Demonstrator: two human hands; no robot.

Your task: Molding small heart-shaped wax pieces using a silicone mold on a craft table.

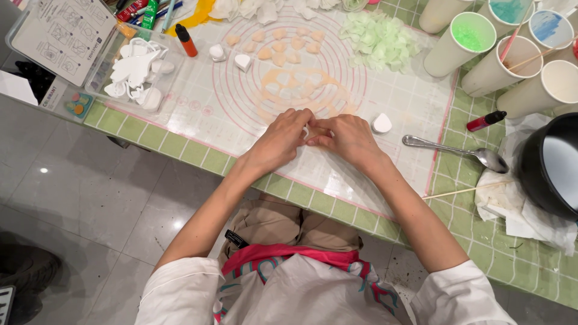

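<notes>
Both hands meet over silicone mat: left hand and right hand fingertips pinch small white cutter, apparently pressing peach dough sheet directly beyond, equally near both.

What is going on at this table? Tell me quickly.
A person presses both hands together on a translucent silicone mat with pink circles, the left hand and right hand working a small white cutter on thin peach-coloured paste. Cut peach heart shapes lie further up the mat, beside a heap of pale green petals. A white heart-shaped cutter and a metal spoon lie to the right, near paper cups of coloured paint.
</notes>
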